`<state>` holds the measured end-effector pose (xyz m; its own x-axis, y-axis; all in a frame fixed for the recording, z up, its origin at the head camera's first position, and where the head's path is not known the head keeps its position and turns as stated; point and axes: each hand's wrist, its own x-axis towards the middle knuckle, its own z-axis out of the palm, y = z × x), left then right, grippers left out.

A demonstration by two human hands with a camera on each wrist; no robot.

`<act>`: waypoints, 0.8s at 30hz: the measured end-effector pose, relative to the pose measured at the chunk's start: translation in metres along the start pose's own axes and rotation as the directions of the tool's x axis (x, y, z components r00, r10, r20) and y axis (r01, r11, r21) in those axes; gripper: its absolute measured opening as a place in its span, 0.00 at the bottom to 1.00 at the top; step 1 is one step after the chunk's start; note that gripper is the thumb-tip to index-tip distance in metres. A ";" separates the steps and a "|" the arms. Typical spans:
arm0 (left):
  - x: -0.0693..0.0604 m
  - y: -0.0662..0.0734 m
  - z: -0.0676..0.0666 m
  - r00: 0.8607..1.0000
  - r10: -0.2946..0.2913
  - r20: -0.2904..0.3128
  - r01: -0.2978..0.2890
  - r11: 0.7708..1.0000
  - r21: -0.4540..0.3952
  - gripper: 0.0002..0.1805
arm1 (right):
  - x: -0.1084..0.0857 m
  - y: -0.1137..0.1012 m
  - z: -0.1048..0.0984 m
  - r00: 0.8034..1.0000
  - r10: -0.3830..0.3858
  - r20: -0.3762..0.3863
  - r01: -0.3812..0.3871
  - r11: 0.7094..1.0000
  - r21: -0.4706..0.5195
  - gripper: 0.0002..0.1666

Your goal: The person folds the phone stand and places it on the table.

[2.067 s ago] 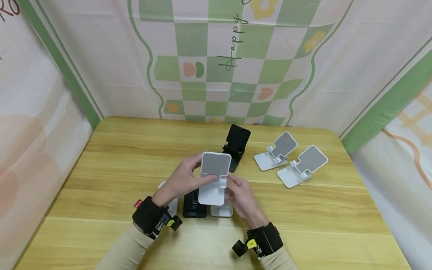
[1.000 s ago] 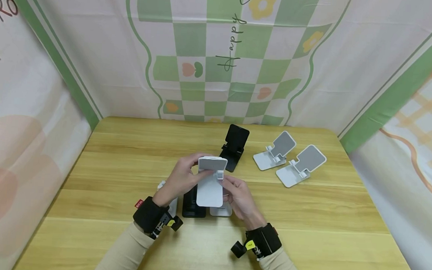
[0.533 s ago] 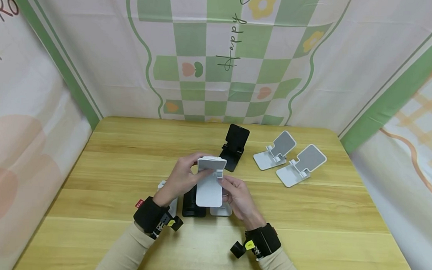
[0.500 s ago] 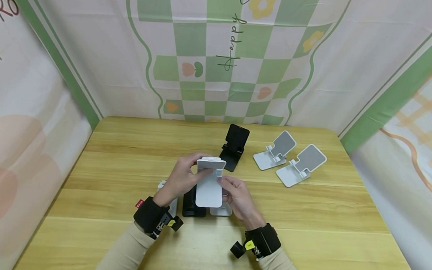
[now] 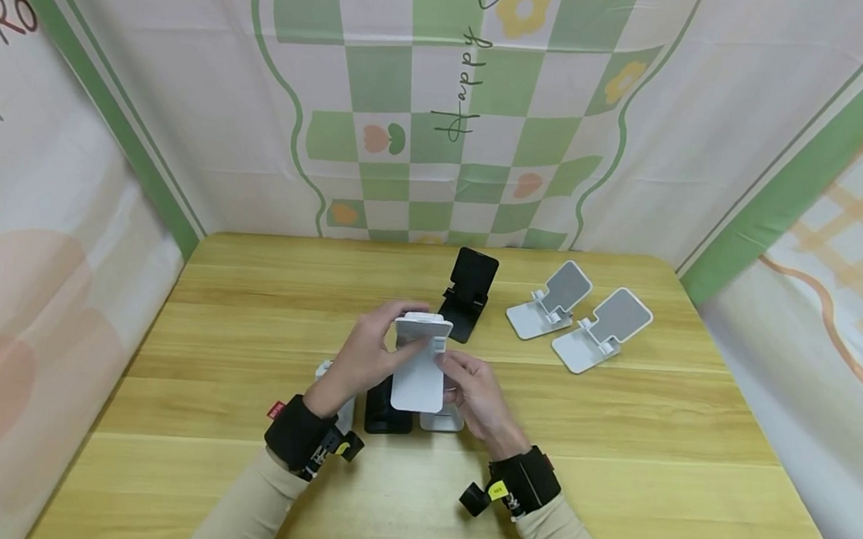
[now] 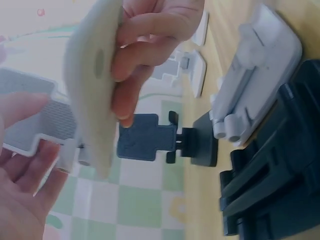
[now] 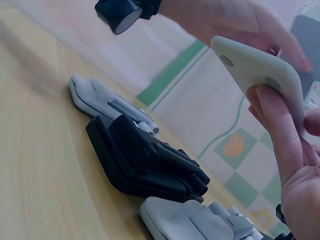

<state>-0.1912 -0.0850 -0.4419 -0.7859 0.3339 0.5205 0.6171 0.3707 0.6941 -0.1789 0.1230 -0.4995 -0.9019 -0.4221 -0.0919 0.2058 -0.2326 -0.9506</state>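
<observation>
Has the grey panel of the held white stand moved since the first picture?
Yes, downward in the head view: the top of the grey panel sits farther below the table's far edge; its face looks shallower.

Head view bright, evenly lit, soft sheen on the near tabletop (image 5: 401,493), wide-angle stretch toward the edges, left wrist view hazy, washed out at upper left, right wrist view dimmer, cool-tinted, diffuse shadow at upper left.

A white phone stand (image 5: 417,387) with rounded corners (its folding plate faced in grey) is part-unfolded and tilted, gripped by fingers (image 7: 278,122) above the table (image 5: 250,290), well inside its left and right edges.
</observation>
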 end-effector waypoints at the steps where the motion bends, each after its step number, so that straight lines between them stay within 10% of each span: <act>1: 0.000 0.001 -0.001 1.000 0.024 -0.011 -0.024 0.999 0.026 0.27 | 0.000 0.000 0.000 1.000 0.000 -0.007 0.000 1.000 -0.007 0.30; 7: 0.003 0.013 -0.007 0.974 0.207 -0.087 -0.186 0.960 0.208 0.27 | 0.001 0.001 0.000 0.998 0.006 -0.056 -0.009 0.999 -0.050 0.29; 12: 0.007 0.026 -0.012 0.936 0.349 -0.052 -0.300 0.863 0.406 0.16 | 0.002 0.002 0.001 0.994 0.005 -0.106 -0.013 0.997 -0.076 0.28; 16: 0.006 0.032 -0.013 0.923 0.385 -0.009 -0.326 0.795 0.511 0.14 | 0.002 0.002 0.001 0.992 0.010 -0.124 -0.021 0.995 -0.093 0.28; 24: 0.004 0.033 -0.008 0.915 0.404 -0.016 -0.322 0.753 0.574 0.10 | 0.002 0.002 0.003 0.989 0.016 -0.145 -0.027 0.997 -0.078 0.26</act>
<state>-0.1742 -0.0785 -0.4134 -0.4699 0.4412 0.7645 0.7402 0.6689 0.0690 -0.1795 0.1191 -0.5004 -0.9441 -0.2941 -0.1488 0.2000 -0.1524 -0.9679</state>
